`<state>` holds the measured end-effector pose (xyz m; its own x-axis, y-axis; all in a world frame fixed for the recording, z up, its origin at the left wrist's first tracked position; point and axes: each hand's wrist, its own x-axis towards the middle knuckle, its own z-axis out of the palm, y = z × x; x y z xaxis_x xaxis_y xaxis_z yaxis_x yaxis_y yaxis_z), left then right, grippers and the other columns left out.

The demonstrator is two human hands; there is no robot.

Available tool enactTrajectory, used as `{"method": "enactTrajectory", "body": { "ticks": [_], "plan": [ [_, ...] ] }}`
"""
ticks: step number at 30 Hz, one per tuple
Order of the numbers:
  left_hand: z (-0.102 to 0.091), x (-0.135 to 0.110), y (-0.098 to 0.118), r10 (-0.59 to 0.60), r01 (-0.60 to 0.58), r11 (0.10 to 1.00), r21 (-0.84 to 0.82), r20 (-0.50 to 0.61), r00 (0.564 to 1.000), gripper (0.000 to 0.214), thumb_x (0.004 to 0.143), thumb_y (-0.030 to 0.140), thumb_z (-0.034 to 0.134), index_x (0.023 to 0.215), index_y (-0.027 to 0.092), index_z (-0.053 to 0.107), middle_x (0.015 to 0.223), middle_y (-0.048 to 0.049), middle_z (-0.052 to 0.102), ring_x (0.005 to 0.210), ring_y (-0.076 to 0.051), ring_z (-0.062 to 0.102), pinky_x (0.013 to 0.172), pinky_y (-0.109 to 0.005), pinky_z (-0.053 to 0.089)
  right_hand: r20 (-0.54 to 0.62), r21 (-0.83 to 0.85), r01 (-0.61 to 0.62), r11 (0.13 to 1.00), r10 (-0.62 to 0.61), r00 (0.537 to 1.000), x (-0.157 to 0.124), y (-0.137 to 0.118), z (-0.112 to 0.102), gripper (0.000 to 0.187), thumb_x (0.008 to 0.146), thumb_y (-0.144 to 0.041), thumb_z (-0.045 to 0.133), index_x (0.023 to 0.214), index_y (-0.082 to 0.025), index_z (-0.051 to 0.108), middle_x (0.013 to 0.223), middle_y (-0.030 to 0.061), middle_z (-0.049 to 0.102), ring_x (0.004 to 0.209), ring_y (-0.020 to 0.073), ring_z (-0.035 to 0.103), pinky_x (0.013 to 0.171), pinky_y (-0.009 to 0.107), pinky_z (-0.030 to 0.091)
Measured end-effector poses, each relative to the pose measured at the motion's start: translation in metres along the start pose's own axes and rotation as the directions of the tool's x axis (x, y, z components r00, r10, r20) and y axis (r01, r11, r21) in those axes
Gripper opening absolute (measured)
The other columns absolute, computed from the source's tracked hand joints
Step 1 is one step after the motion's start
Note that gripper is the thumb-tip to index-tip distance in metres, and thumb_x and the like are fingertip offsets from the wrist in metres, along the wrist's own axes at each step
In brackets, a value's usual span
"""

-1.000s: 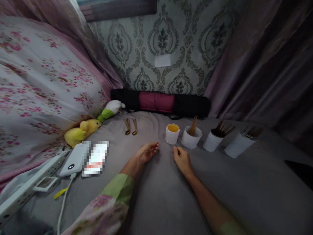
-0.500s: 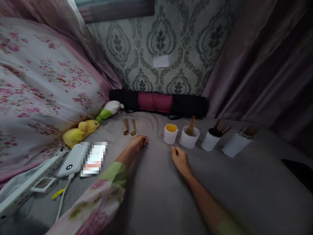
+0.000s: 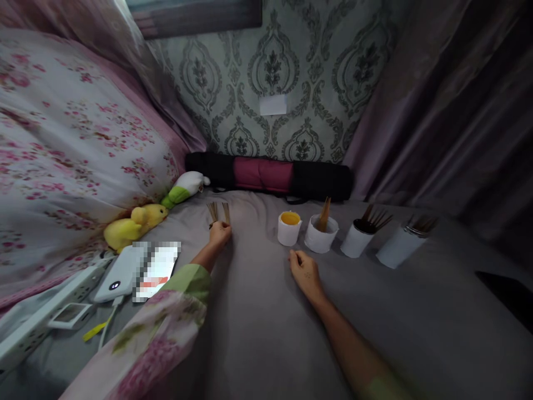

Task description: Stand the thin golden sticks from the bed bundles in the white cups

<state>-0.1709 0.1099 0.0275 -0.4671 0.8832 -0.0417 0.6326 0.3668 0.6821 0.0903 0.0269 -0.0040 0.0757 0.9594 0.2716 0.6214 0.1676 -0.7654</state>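
Note:
My left hand point(image 3: 219, 233) reaches forward over the grey bed sheet point(image 3: 266, 311) and lies on the near ends of two small bundles of golden sticks point(image 3: 219, 211); its fingers curl over them. My right hand point(image 3: 303, 271) rests on the sheet with fingers loosely curled, holding nothing, just in front of a white cup with yellow contents point(image 3: 289, 228). To the right of that cup stand three more white cups: one with a wooden stick point(image 3: 320, 233), one with dark sticks point(image 3: 358, 236), and one lying tilted point(image 3: 400, 244).
A yellow plush duck point(image 3: 131, 226) and a white-green plush toy point(image 3: 185, 186) lie by the floral pillow point(image 3: 70, 150). A power bank point(image 3: 120, 272), phone, power strip point(image 3: 37, 322) and cable sit at left. A black and maroon roll point(image 3: 270, 175) lies along the wall.
My left hand has moved forward and left from the middle of the sheet onto the golden sticks. My right hand has stayed where it was.

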Motion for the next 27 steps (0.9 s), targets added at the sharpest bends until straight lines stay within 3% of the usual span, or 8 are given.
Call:
{"method": "enactTrajectory", "body": {
  "ticks": [8,27],
  "plan": [
    [-0.007,0.013,-0.007,0.169,-0.156,0.965,0.211,-0.046,0.985,0.022,0.071,0.023,0.049,0.083,0.013,0.065,0.089,-0.0127,0.066,0.089,-0.023,0.059,0.074,-0.027,0.043,-0.004,0.003,-0.011,1.0,0.011,1.0,-0.001,0.0,0.0,0.039,0.082,-0.042,0.035,0.065,-0.016,0.058,0.053,0.0007,0.055,0.049,0.0113,0.046,0.047,0.022,0.027],
    [-0.005,0.017,-0.007,0.277,-0.25,0.876,0.412,-0.005,0.961,0.029,0.071,0.02,0.042,0.087,0.013,0.064,0.094,-0.0146,0.062,0.09,-0.024,0.058,0.077,-0.029,0.044,0.013,0.02,-0.014,1.0,0.014,1.0,-0.001,-0.002,0.0,0.039,0.083,-0.042,0.034,0.065,-0.016,0.057,0.055,0.0005,0.055,0.049,0.0112,0.047,0.047,0.021,0.028]
  ]
}}
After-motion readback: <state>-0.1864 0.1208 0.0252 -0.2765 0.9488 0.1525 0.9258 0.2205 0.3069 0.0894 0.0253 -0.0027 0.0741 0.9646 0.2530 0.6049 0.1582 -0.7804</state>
